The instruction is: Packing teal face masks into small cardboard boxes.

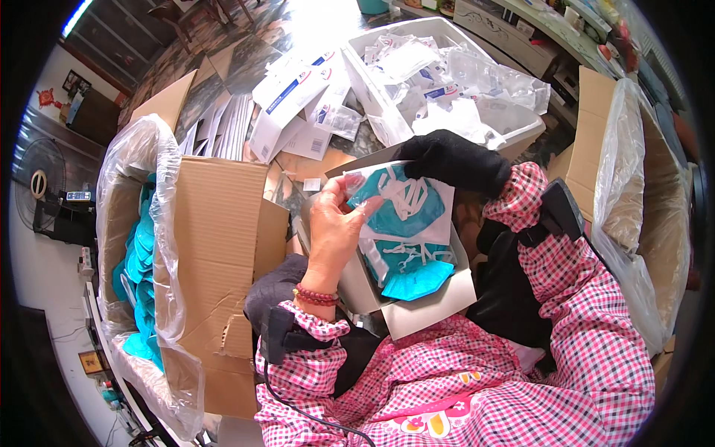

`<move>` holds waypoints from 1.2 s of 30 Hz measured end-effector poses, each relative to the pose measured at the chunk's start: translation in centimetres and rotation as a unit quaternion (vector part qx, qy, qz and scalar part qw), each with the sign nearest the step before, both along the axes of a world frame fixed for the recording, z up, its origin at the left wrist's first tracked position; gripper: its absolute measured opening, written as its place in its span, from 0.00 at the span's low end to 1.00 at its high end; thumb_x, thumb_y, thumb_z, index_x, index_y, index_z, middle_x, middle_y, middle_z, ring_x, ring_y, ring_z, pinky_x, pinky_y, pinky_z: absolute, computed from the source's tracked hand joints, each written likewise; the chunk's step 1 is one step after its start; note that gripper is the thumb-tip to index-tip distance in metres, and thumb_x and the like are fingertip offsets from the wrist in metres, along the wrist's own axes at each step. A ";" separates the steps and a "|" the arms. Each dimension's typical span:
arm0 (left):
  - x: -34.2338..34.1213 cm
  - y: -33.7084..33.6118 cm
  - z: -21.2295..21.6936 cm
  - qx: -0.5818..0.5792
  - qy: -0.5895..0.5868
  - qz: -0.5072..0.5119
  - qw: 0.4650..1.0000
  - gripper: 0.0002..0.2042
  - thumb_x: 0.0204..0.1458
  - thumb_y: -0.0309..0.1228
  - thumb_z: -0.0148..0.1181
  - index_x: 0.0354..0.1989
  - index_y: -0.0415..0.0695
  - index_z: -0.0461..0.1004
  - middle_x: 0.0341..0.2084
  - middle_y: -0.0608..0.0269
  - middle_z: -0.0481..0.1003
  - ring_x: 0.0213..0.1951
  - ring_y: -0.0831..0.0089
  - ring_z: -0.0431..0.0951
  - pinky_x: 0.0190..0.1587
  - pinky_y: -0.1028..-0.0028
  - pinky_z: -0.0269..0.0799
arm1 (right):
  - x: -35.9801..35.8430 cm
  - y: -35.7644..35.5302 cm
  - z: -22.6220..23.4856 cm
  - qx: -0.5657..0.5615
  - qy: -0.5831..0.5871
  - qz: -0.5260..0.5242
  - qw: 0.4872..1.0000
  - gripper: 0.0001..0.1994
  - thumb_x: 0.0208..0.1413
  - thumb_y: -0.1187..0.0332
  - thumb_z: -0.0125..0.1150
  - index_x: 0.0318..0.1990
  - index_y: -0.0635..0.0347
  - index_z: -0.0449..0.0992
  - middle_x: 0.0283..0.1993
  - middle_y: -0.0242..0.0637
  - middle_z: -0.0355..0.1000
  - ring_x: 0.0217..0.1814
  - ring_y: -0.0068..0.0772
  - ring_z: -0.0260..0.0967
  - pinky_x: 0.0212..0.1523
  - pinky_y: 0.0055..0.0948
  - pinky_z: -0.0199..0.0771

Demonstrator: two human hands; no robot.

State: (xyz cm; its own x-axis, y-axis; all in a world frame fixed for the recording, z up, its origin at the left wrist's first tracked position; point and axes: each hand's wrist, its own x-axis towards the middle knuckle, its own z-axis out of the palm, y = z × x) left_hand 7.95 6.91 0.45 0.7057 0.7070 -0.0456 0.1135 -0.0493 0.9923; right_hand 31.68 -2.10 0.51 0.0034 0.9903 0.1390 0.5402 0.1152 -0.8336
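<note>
In front of me, a teal face mask (pixel 395 216) with white ear loops lies against a white-backed clear packet (pixel 441 232). My left hand (pixel 333 223), bare and with a red bead bracelet at the wrist, pinches the mask and clear film at the packet's left side. My right hand (pixel 450 164), in a black glove, grips the far right edge; its fingertips are partly hidden. Whether the mask is fully inside the packet, I cannot tell. Below them, an open carton (pixel 421 322) on my lap holds another teal mask (pixel 418 281) with white loops.
On the left stands a plastic-lined cardboard box (pixel 216 276) with many teal masks (pixel 141 253). A white foam box (pixel 372 104) of packets is ahead, beside flat white cartons (pixel 294 104) on the floor. Another plastic-lined box (pixel 596 134) stands at right.
</note>
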 end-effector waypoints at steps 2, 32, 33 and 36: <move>-0.2 0.5 -0.5 0.010 0.010 -0.024 1.000 0.15 0.54 0.29 0.69 0.48 0.37 0.75 0.35 0.68 0.79 0.36 0.84 0.75 0.38 0.81 0.71 | 0.8 -0.1 0.2 -0.007 -0.023 0.022 0.999 0.12 0.54 0.71 0.64 0.46 0.63 0.80 0.35 0.50 0.78 0.38 0.43 0.78 0.44 0.36 0.76; -1.2 1.5 0.7 -0.048 -0.050 0.106 0.992 0.09 0.64 0.28 0.54 0.50 0.40 0.69 0.41 0.65 0.76 0.38 0.82 0.77 0.39 0.78 0.77 | 12.9 -1.8 1.2 0.094 -0.088 -0.357 0.925 0.19 0.53 0.63 0.67 0.48 0.67 0.79 0.42 0.47 0.79 0.44 0.37 0.76 0.50 0.33 0.74; -1.1 1.3 0.4 -0.052 -0.009 0.087 0.995 0.09 0.64 0.28 0.54 0.50 0.40 0.69 0.42 0.65 0.76 0.38 0.82 0.77 0.38 0.78 0.78 | 13.6 -1.7 1.0 0.098 -0.092 -0.375 0.917 0.19 0.53 0.63 0.68 0.48 0.67 0.79 0.42 0.47 0.79 0.44 0.37 0.76 0.50 0.33 0.74; -0.8 0.9 0.1 -0.049 0.001 0.079 0.996 0.10 0.64 0.30 0.55 0.49 0.40 0.70 0.40 0.67 0.77 0.38 0.82 0.78 0.35 0.80 0.78 | 13.9 -1.6 -0.1 0.095 -0.096 -0.397 0.908 0.20 0.53 0.62 0.68 0.49 0.67 0.79 0.43 0.46 0.79 0.44 0.35 0.76 0.51 0.33 0.73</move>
